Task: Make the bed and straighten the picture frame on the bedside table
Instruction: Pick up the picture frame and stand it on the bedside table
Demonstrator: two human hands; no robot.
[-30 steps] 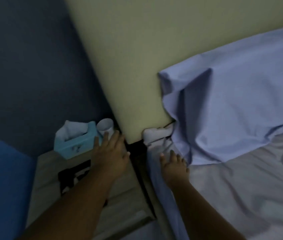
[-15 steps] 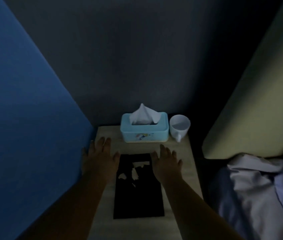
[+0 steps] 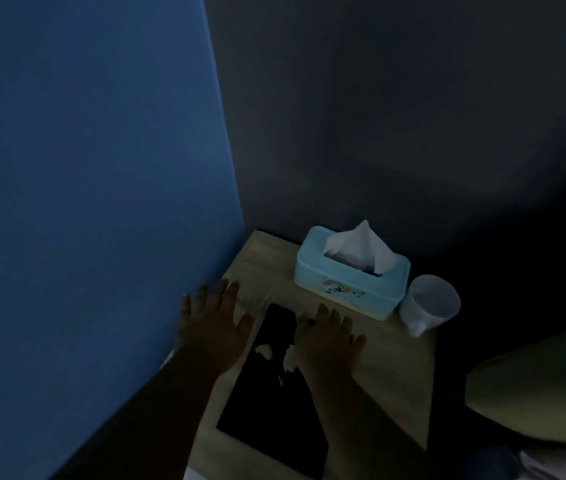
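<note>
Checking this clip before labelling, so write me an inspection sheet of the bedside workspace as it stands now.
Surface: bedside table, light wood top, set in a corner.
Job's things: picture frame, dark, lying flat on the table; a bit of bedding shows at lower right.
Clutter: tissue box, pale blue, with a tissue sticking up, and a white cup just right of it, both at the back of the table.
Hands: left hand flat, fingers straight, beside the frame's left edge; right hand flat, fingers straight, over the frame's far right corner.
Cables: nothing seen.
Surroundings: blue wall on the left, dark wall behind, pale headboard on the right; dim light.
</note>
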